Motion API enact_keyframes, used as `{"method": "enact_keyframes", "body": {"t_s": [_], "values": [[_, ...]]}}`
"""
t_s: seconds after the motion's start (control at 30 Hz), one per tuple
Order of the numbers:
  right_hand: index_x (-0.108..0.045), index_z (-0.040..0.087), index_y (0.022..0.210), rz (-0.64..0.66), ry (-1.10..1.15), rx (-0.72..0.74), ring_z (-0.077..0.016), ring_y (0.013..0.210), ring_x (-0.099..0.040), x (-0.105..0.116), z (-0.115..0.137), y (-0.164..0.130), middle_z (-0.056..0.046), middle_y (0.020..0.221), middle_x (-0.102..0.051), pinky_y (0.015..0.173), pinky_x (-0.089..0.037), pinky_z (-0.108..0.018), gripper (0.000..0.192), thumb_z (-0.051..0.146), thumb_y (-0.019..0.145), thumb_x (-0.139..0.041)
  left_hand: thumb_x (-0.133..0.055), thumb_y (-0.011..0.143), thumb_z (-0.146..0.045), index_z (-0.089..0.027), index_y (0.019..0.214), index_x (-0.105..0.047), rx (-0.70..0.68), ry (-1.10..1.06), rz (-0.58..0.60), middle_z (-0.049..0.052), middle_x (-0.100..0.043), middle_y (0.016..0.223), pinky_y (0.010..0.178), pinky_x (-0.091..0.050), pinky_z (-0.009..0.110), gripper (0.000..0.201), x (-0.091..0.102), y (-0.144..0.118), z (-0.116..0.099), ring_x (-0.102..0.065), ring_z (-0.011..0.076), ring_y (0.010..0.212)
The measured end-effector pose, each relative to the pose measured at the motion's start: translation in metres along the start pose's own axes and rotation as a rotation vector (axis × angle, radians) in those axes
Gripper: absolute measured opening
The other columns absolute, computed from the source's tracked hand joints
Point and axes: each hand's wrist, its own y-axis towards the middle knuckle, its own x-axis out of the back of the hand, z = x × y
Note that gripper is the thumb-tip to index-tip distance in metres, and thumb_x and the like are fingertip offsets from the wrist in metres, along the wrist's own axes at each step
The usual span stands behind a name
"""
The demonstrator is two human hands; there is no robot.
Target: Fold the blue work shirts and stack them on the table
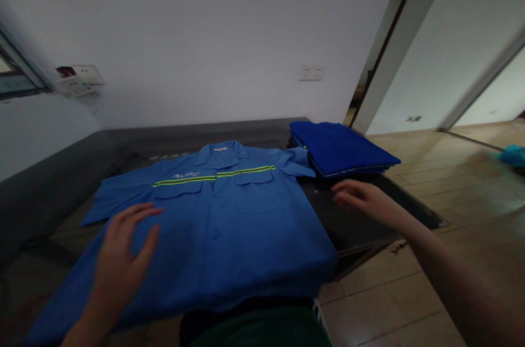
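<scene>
Lying flat: shirt [213, 227] | dark table [361, 227] | white wall [205, 24] | tiled floor [451, 172]

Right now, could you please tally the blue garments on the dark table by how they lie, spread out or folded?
Spread-out shirt, under the open left hand: 1
Stack of folded blue garments, beyond the open right hand: 1 stack; the pieces in it cannot be counted
Total: 1 shirt and 1 stack on the table
</scene>
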Motion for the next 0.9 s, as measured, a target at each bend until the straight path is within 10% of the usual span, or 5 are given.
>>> {"method": "enact_keyframes", "body": {"t_s": [0.17,0.4,0.63,0.9], "values": [[-0.047,0.016,0.130,-0.268,-0.406,-0.117,-0.0234,0.091,-0.065,-0.016,-0.005,0.132,-0.011,0.103,-0.068,0.081,-0.048,-0.034,0.045,0.030,0.088,-0.055,-0.044,0.087,-0.030,-0.024,0.115,-0.061,-0.307,-0.043,0.287,0.004,-0.053,0.131,0.107,-0.035,0.044,0.033,-0.136,0.129,-0.049,-0.045,0.0249,0.124],[-0.041,0.016,0.138,-0.202,-0.605,-0.137,-0.0288,0.102,-0.062,-0.064,-0.021,0.181,-0.017,0.108,-0.064,0.086,-0.043,-0.036,0.049,0.030,0.091,-0.050,-0.042,0.092,-0.028,-0.021,0.133,-0.051,-0.074,0.172,0.418,0.009,-0.046,0.142,0.108,-0.032,0.048,0.043,-0.269,0.222,-0.027,-0.040,0.0274,0.131],[-0.057,0.020,0.118,-0.314,-0.388,-0.053,-0.0209,0.099,-0.059,-0.075,-0.039,0.201,-0.011,0.112,-0.054,0.090,-0.043,-0.032,0.035,0.023,0.084,-0.057,-0.030,0.096,-0.040,-0.032,0.143,-0.037,-0.002,0.177,0.542,0.004,-0.030,0.153,0.108,-0.024,0.059,0.049,-0.325,0.255,-0.004,-0.028,0.0307,0.139],[-0.054,0.016,0.130,-0.268,-0.363,-0.015,-0.0274,0.121,-0.049,-0.070,-0.049,0.219,-0.016,0.129,-0.051,0.104,-0.036,-0.041,0.060,0.015,0.072,-0.067,-0.025,0.096,-0.043,-0.032,0.145,-0.033,0.005,0.204,0.538,0.003,-0.026,0.154,0.110,-0.021,0.058,0.052,-0.331,0.254,0.017,-0.025,0.0302,0.141]]}}
